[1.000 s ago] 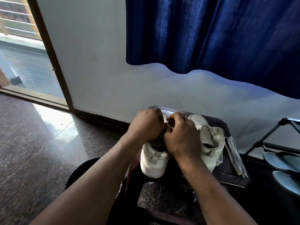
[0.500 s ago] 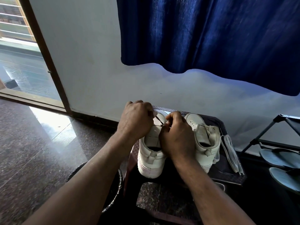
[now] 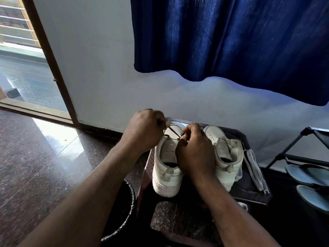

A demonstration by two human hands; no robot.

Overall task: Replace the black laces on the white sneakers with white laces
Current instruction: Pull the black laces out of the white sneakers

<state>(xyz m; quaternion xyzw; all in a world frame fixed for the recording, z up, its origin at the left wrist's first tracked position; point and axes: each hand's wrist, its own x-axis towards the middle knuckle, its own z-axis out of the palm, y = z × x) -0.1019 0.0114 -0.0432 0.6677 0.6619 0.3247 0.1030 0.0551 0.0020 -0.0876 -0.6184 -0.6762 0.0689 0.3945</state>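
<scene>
We have two white sneakers side by side, heels toward us, on a dark bench (image 3: pixel 249 191) against the wall. Left sneaker (image 3: pixel 167 168) is the one in work; right sneaker (image 3: pixel 226 157) looks unlaced already (no black visible on it). Left hand (image 3: pixel 144 131) is raised off the shoe's left side, grip closed on a strand of black lace (image 3: pixel 173 131) that runs taut toward the eyelets. Right hand (image 3: pixel 194 152) sits over the tongue, fingertips pinched together at the lace near the eyelet row. White laces (image 3: pixel 254 168) lie bundled on the bench just right of the right sneaker, untouched. Step, as we judge it: pulling the black lace out of the left sneaker, only the lowest rows left. Next move likely needs the strand drawn fully clear while the right hand steadies the shoe, then reaching for the white laces.
</scene>
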